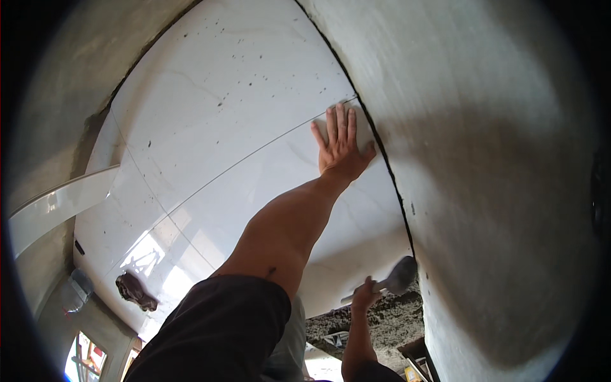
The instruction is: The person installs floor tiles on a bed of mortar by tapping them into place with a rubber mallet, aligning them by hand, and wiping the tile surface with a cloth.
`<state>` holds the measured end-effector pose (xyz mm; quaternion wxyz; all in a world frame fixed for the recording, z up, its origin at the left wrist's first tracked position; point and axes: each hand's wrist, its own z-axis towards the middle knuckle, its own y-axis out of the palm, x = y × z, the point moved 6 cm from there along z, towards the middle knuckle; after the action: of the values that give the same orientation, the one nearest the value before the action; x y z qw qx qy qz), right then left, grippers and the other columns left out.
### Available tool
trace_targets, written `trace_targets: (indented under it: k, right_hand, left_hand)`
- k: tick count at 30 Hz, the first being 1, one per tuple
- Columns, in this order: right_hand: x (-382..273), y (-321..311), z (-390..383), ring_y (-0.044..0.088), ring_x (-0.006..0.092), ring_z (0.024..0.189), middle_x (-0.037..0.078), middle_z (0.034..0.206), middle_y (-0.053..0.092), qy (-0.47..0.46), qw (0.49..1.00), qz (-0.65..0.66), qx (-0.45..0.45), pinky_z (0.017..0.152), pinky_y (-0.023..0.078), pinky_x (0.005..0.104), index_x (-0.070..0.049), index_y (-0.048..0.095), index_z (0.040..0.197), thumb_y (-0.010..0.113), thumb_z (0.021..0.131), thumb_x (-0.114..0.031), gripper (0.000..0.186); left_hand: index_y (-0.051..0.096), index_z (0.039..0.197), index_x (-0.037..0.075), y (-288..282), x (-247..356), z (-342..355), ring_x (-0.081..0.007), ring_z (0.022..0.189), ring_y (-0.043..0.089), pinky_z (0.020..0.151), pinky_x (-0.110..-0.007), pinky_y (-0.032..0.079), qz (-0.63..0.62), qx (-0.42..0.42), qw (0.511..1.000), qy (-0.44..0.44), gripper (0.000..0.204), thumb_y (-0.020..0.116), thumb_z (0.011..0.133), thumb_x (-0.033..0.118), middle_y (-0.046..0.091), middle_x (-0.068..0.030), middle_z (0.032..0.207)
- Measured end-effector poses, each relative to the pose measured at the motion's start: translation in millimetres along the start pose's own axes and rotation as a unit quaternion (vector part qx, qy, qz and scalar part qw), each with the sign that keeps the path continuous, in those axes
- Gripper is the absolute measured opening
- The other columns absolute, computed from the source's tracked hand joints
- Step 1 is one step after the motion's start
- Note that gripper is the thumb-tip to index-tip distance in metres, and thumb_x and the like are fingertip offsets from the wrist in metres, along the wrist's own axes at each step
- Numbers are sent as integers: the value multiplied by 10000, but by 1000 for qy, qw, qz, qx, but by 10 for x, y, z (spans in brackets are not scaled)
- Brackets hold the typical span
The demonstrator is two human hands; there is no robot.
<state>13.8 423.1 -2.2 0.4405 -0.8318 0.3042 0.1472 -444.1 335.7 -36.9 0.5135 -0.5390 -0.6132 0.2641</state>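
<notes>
My left hand lies flat with fingers spread on a glossy white floor tile, close to the wall and just short of the joint with the tile beyond. My right hand is closed around the handle of a rubber mallet. The mallet's dark, rounded head is beside the wall, at the near right corner of the tile. From this view I cannot tell whether the head touches the tile. Rough grey mortar shows beyond the tile's near edge.
A grey plastered wall rises on the right, with a dark gap along its foot. Specks dot the far tile. On the left are a white strip, a dark crumpled item and a clear plastic container.
</notes>
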Motion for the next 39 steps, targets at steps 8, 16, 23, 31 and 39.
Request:
trace_targets:
  k: [8, 16, 23, 31, 39]
  right_hand:
    - [-63, 138, -20, 483, 187, 589, 64, 620, 529, -108, 988, -107, 26, 571, 385, 410, 30, 559, 659, 645, 854, -242, 346]
    - [-2, 206, -21, 439, 196, 562, 22, 604, 501, -24, 995, -84, -51, 548, 374, 426, 18, 535, 692, 665, 835, -222, 308]
    - [-61, 92, -195, 418, 131, 547, -6, 587, 471, 7, 995, -71, -65, 519, 367, 348, -28, 485, 627, 648, 858, -202, 332]
    - [-314, 497, -152, 410, 143, 550, 8, 582, 452, -1, 998, 46, -43, 516, 354, 349, -39, 474, 632, 626, 841, -167, 288]
    - [47, 297, -188, 470, 192, 605, 61, 644, 504, -86, 996, -23, -4, 593, 400, 408, -10, 528, 701, 620, 854, -207, 267]
  left_hand:
    - [72, 1522, 103, -27, 91, 19, -281, 1464, -66, 1123, -595, -50, -16, -4, 1000, 11, 858, 391, 892, 589, -11, -98, 1592]
    - [78, 1521, 100, 15, 33, -3, -285, 1464, -59, 1124, -596, -46, -16, -17, 1000, -1, 856, 393, 892, 589, -13, -99, 1592]
    - [68, 1522, 97, -14, 56, -8, -283, 1462, -84, 1118, -600, -59, -15, -13, 1000, 5, 866, 388, 891, 597, -28, -104, 1591]
    - [61, 1523, 107, -49, 20, 115, -280, 1462, -78, 1122, -594, -69, -20, 5, 1000, 12, 865, 384, 891, 602, -37, -101, 1590]
    - [79, 1521, 108, 34, 34, -49, -275, 1463, -79, 1125, -589, -63, -54, -48, 997, 3, 882, 433, 875, 592, -36, -99, 1591]
